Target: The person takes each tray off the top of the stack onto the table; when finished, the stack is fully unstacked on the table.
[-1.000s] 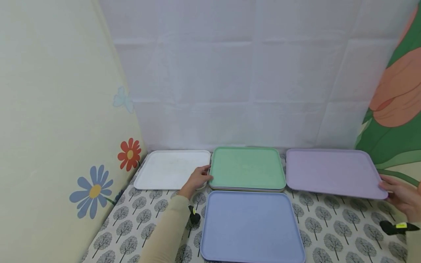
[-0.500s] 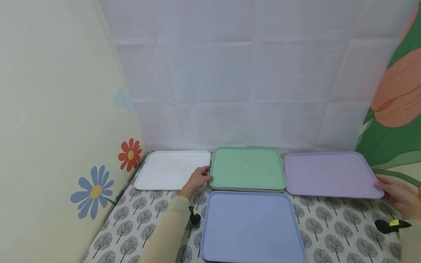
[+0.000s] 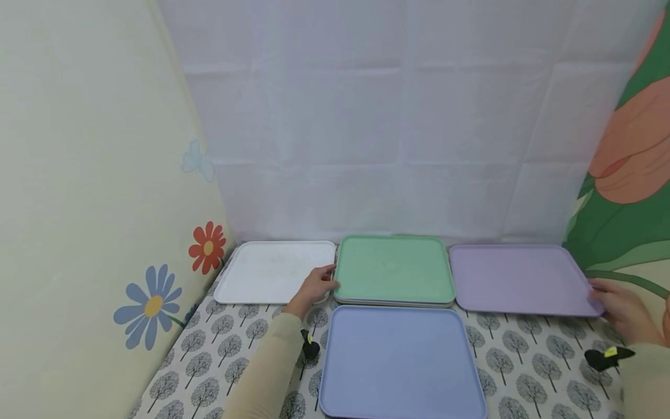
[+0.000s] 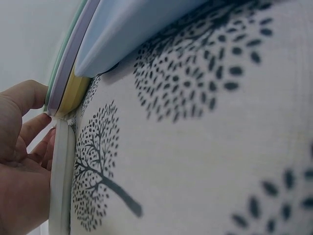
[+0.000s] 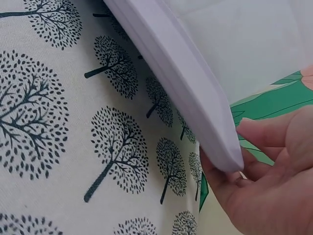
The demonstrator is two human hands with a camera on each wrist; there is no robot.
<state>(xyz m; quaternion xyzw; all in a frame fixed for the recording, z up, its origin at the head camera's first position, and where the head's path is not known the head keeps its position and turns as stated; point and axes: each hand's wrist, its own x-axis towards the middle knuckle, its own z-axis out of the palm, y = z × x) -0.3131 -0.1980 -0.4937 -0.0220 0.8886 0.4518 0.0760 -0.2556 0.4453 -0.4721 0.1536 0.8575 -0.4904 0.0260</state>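
My right hand holds the purple tray by its right end. In the right wrist view, the thumb is at the tray's upper side and the fingers curl beneath its corner. The tray's left end lies close beside the green tray. My left hand touches the left side of the stack topped by that green tray. In the left wrist view, its thumb and index fingertip rest against the stacked edges, where a purple rim and a yellow rim show under the green one.
A white tray lies left of the stack, partly under my left hand. Nearest me is a blue tray, in front of the stack. The tablecloth has a tree print. A white curtain hangs behind, with a painted wall at left.
My right hand has moved left with the purple tray, bringing it closer to the green tray and a little lower and more level in view. My left hand has stayed at the stack.
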